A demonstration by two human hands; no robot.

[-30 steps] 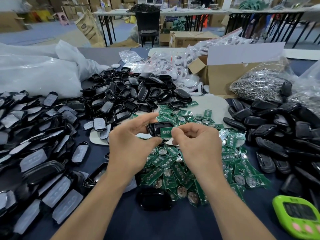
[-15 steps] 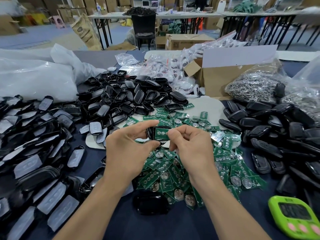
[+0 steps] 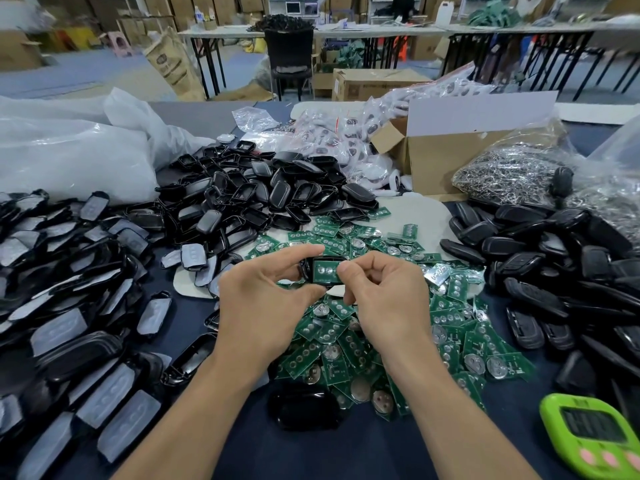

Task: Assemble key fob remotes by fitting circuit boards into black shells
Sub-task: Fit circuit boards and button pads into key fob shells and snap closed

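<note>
Here both hands meet above the middle of the dark table (image 3: 346,455), each closed on the same small assembly. The left hand (image 3: 263,306) pinches a black shell (image 3: 305,270), forefinger stretched along its far edge and thumb curled under its near edge, the other fingers folded loosely behind. The right hand (image 3: 389,299) is curled tight, its thumb tip pressing on the right end of a green circuit board (image 3: 323,271) that sits within the shell's rim; whether its forefinger touches the back cannot be told. The shell's long axis runs left to right across the view, its open side and the board's round contacts facing the camera. It is held just above the heap of loose boards (image 3: 349,344), between piles of black shells (image 3: 256,199).
</note>
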